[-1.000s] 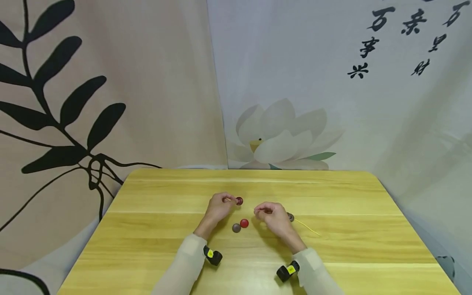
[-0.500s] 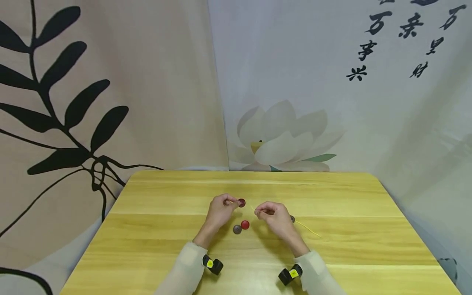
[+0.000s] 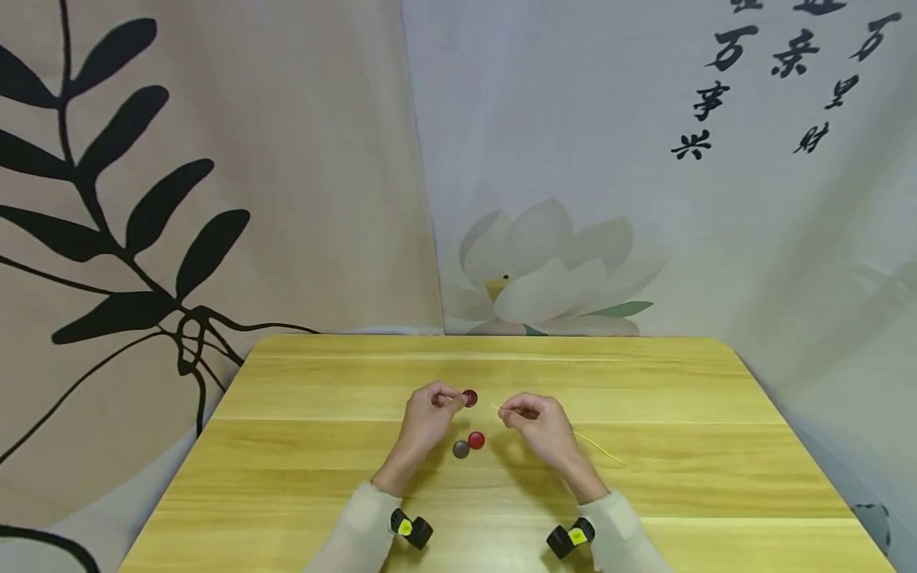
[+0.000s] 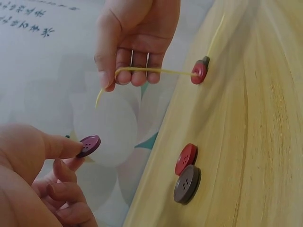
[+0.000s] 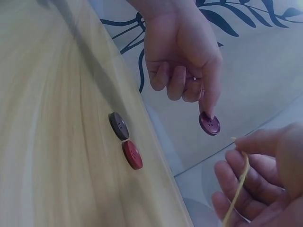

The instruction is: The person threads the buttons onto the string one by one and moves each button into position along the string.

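Between thumb and forefinger my left hand (image 3: 424,418) pinches a dark purple button (image 4: 89,145), its several holes showing. My right hand (image 3: 542,434) pinches a yellow string (image 4: 156,70) close to its end, and a short tip sticks out past the fingers. A small gap separates that tip from the purple button. In the left wrist view the string runs across the right fingers to a threaded red button (image 4: 199,74), with a grey one (image 4: 206,60) right behind it. The head view hides both threaded buttons behind the right hand.
On the wooden table (image 3: 286,454) lie a loose red button (image 3: 476,440) and a grey-brown button (image 3: 462,450), side by side between the forearms. The string's tail (image 3: 600,449) trails on the tabletop to the right. A printed curtain (image 3: 322,159) hangs behind.
The string's tip now shows beyond my right fingers. My right hand has shifted slightly right, covering the threaded grey button in the head view. My left hand still pinches the purple button.
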`<state>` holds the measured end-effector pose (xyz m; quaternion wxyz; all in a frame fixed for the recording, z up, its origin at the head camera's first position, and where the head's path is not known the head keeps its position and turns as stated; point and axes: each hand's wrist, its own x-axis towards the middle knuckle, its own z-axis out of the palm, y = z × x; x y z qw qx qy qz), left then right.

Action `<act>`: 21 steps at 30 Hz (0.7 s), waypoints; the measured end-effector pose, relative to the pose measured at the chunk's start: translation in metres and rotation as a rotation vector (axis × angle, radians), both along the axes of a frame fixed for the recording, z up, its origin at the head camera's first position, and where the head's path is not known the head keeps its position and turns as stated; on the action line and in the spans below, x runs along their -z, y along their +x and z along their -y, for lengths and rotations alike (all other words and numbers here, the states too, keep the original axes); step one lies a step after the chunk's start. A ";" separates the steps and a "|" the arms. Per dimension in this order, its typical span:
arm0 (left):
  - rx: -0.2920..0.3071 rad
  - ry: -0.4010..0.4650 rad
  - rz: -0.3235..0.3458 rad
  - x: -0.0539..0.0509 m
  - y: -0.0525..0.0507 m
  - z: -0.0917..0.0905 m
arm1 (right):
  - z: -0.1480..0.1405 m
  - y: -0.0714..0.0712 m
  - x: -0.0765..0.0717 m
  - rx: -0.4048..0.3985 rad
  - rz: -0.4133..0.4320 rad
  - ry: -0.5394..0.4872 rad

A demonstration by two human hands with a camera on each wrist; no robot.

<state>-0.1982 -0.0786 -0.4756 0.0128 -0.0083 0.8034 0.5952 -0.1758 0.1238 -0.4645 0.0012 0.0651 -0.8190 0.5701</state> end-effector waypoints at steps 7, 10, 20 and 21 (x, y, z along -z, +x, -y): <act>-0.009 0.003 -0.001 -0.001 0.003 -0.006 | -0.002 -0.003 0.005 -0.008 0.000 0.000; -0.010 -0.007 -0.001 0.000 0.003 -0.008 | -0.005 -0.006 0.012 -0.027 -0.011 -0.006; 0.027 0.003 -0.007 0.004 0.006 -0.014 | -0.006 -0.008 0.015 -0.044 -0.019 0.000; 0.029 0.004 -0.007 0.004 0.006 -0.014 | -0.006 -0.008 0.016 -0.041 -0.014 0.004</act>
